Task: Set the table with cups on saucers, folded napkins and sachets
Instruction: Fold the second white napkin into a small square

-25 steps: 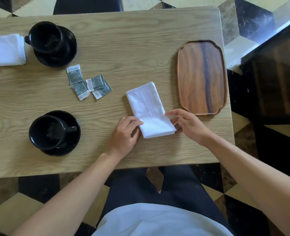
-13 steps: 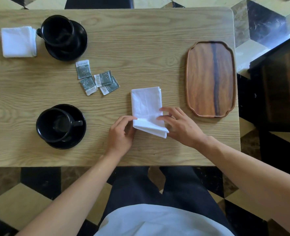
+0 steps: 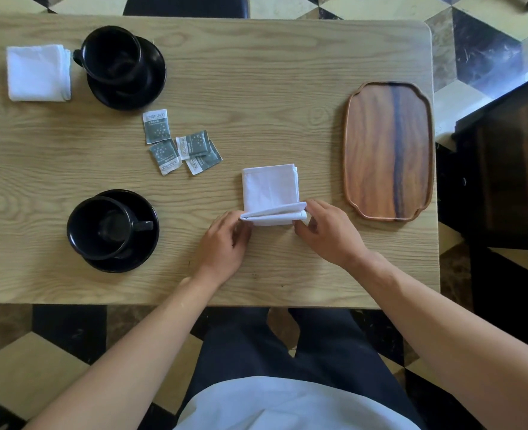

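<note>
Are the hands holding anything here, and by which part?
Yes: the white napkin. The left hand pinches its near left corner, the right hand its near right corner, lifting the near edge.

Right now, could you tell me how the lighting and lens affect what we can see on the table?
Head view: soft, even daylight, with faint shadows under the hands. The wide-angle lens bows the table edges. The black cups swallow interior detail. The white napkin stays readable, with its folds visible. The sachet print is too small to read.

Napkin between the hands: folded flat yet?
Mid-fold. The napkin's near edge is lifted and doubled over, pinched by left hand and right hand.
</note>
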The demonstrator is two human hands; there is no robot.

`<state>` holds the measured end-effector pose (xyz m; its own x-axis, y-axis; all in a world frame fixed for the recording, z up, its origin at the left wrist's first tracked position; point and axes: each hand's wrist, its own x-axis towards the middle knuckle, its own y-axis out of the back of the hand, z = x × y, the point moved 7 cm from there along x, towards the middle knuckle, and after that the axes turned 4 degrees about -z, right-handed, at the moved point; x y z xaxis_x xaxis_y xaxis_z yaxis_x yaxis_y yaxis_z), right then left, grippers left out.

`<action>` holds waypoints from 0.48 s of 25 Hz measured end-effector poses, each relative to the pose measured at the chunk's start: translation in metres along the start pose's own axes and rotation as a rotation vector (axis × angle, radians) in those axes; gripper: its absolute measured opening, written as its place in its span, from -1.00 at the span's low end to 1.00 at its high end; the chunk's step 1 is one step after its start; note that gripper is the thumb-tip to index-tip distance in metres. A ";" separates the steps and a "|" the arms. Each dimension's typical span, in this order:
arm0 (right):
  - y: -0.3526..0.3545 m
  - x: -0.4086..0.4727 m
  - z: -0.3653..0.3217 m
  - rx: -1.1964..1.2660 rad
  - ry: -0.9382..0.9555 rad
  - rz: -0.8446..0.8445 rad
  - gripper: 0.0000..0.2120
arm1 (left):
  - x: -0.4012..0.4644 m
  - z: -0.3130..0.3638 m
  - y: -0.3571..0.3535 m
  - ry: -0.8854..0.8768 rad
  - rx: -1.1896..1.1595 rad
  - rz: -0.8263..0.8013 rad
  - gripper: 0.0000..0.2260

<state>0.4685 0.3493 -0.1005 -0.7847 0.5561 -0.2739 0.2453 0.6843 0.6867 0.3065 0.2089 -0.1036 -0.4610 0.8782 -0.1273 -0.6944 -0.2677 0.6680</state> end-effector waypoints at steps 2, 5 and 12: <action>0.002 0.002 0.000 0.004 -0.003 -0.002 -0.88 | 0.002 0.001 0.001 -0.009 -0.006 -0.003 -0.82; 0.006 0.003 0.000 0.097 -0.012 0.011 -0.82 | 0.005 0.000 0.005 0.006 -0.071 0.006 -0.84; 0.000 0.022 0.014 0.171 -0.309 0.077 -0.68 | 0.041 -0.005 -0.003 0.257 0.036 -0.048 -0.67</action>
<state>0.4595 0.3686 -0.1158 -0.5577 0.7072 -0.4345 0.4092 0.6897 0.5974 0.2869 0.2440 -0.1142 -0.5564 0.7589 -0.3384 -0.7009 -0.2098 0.6818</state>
